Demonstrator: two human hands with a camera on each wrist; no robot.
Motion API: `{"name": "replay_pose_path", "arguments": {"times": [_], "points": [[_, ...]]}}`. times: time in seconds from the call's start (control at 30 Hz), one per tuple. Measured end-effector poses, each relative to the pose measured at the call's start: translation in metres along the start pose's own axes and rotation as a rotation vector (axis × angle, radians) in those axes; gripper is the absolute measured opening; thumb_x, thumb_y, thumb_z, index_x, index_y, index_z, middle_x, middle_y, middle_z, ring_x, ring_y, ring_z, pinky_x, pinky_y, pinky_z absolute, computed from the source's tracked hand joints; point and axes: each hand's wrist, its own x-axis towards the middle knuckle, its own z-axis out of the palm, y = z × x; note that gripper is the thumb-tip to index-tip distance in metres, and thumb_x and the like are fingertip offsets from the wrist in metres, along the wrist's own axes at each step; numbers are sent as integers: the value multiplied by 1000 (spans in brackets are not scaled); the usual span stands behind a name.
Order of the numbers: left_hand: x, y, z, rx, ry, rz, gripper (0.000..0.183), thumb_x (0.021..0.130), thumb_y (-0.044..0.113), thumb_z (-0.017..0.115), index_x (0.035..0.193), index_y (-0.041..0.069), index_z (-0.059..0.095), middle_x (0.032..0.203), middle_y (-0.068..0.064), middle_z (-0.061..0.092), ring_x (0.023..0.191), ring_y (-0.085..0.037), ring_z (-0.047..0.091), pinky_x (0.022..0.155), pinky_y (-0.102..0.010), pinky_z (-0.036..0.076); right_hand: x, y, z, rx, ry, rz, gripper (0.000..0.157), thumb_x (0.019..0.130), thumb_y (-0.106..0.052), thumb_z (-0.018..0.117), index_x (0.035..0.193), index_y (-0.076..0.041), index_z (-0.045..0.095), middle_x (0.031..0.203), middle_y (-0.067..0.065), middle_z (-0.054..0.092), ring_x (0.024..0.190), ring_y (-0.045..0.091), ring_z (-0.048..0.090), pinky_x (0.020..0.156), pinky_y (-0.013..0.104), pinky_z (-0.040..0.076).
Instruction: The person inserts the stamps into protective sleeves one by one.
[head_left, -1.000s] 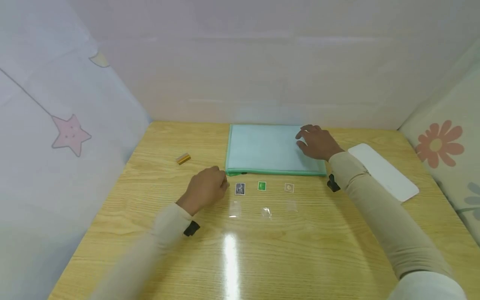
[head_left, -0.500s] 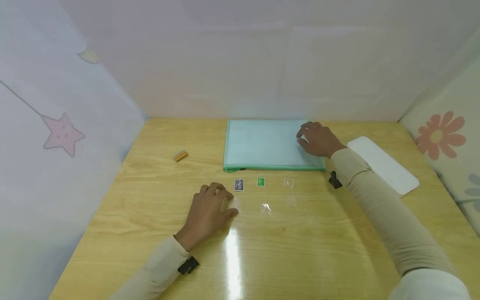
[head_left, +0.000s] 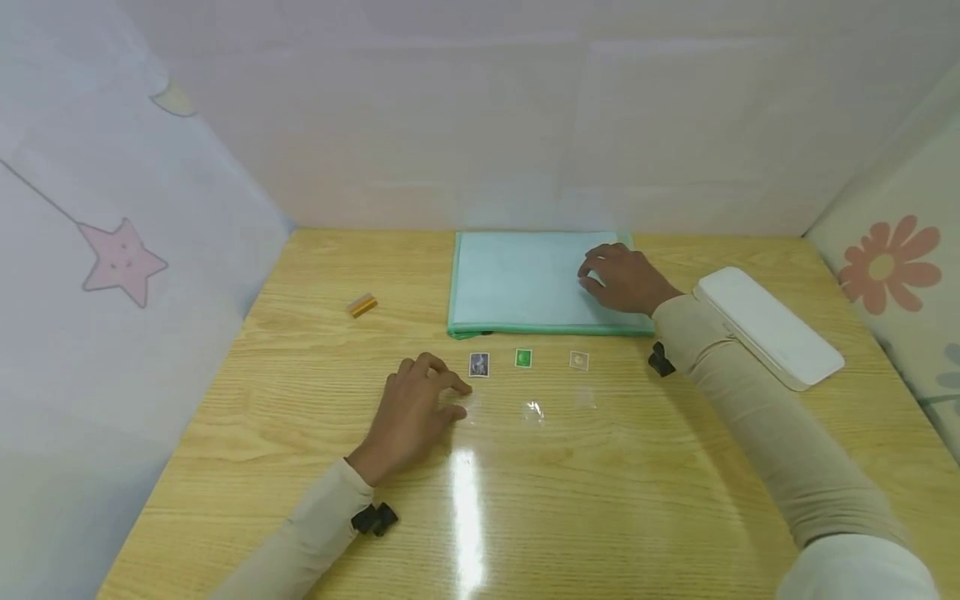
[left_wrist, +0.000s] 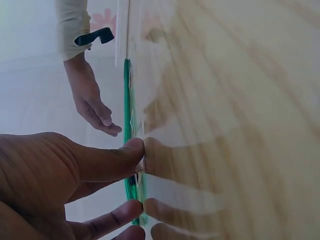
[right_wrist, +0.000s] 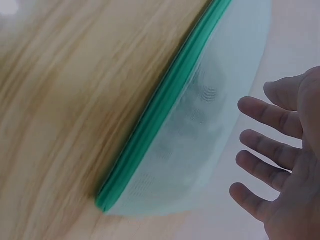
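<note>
My left hand (head_left: 408,417) is low over the table, thumb and index finger apart at the left side of a small clear plastic piece (head_left: 474,405). In the left wrist view, the thumb (left_wrist: 117,160) reaches down to the tabletop. Two more clear pieces, a shiny one (head_left: 534,412) and a faint one (head_left: 585,398), lie to its right. Behind them sits a row of stamps: a dark one (head_left: 478,365), a green one (head_left: 523,358) and a beige one (head_left: 579,360). My right hand (head_left: 626,279), fingers relaxed, hovers over a green-edged zip pouch (head_left: 517,279).
A white oblong case (head_left: 772,329) lies slanted at the right, beside the right forearm. At the back left is a small block (head_left: 362,305) with orange and brown stripes. Printed cloth walls enclose the wooden table (head_left: 570,508) at the back and sides.
My left hand has come from beside the pouch's front left corner toward me, its fingers spreading, then settled by the left clear piece. The right hand stays over the pouch.
</note>
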Motion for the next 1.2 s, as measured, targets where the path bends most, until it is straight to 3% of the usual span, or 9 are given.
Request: {"name": "replay_pose_path", "arguments": {"times": [0.4,0.7,0.97,1.2], "points": [[0,-10,-2,-180,-41,-39,21,83,21,86,101,28,79,115,0,56,105,-26,47,90,-50,32,-4,-52,6,54,-7,-164,23,104,-27,56,116,-14,70,143,12,53,137,35,40,105,62,34],[-3,-7,-3,-231,-59,-61,19,83,19,85,98,27,79,113,2,56,104,-23,48,94,-53,30,-5,-111,15,107,-45,-377,16,101,-24,65,112,-17,73,120,1,65,115,24,52,98,46,44],[-5,0,-7,-238,-74,-66,13,85,17,83,95,23,78,107,3,58,88,-19,48,81,-39,39,-13,-146,22,165,-114,-382,20,98,-24,69,116,-16,73,117,0,62,111,19,51,96,37,44],[-7,2,-21,-290,-71,-58,10,92,13,76,98,21,76,103,5,63,83,-14,56,68,-34,49,-11,-161,34,76,-145,-316,29,95,-36,72,121,-23,71,118,-4,59,109,17,51,91,40,45]]}}
